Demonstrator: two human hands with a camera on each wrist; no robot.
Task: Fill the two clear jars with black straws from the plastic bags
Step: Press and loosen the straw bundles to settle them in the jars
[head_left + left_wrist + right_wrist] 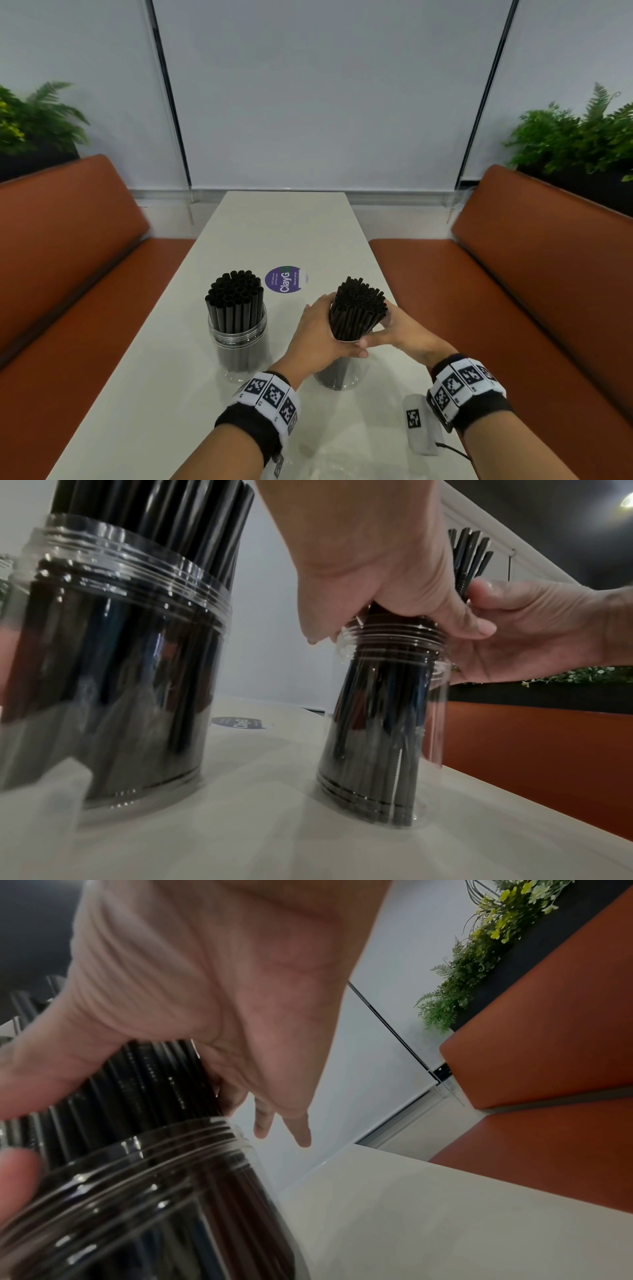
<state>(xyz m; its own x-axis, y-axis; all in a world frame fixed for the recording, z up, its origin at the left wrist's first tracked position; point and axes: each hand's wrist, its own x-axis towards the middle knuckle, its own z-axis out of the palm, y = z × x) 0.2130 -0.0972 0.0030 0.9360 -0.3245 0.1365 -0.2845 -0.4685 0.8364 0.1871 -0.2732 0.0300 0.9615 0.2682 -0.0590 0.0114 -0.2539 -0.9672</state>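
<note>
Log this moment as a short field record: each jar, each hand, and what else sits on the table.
left jar: clear plastic jar, upright, packed with wide black straws, untouched
right jar: clear plastic jar, upright, holds a bundle of thin black straws that leans right
left hand: left hand wraps the thin bundle at the jar's mouth
right hand: right hand cups the same bundle from the other side
table: pale table, with a round purple sticker behind the jars
near edge: small white tagged block beside the right wrist
</note>
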